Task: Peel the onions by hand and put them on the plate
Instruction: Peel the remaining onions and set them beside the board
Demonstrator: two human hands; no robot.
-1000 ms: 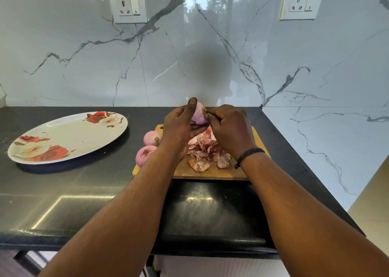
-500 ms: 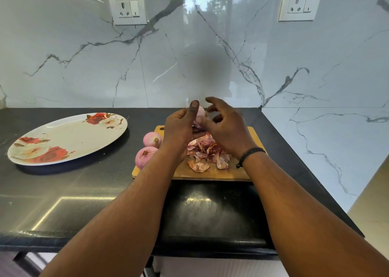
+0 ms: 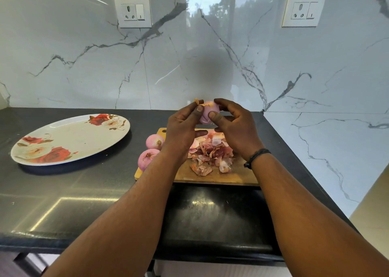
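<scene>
Pale pink onion (image 3: pixel 207 113), skin scrap (image 3: pixel 197 102) at its tip.

A glossy black stone countertop (image 3: pixel 88 194) runs along a white marble-patterned wall and ends at a corner on the right. Resting on it at the left is a large oval plate (image 3: pixel 69 138) printed with red and cream roses, nothing on it. To the right of the plate, apart from it, a wooden cutting board (image 3: pixel 212 176) lies flat on the counter. Two pink onions (image 3: pixel 154 142) (image 3: pixel 147 158) sit at the board's left edge, one behind the other. A heap of papery onion skins (image 3: pixel 210 153) covers the middle of the board. Light glints off the counter's front.
</scene>
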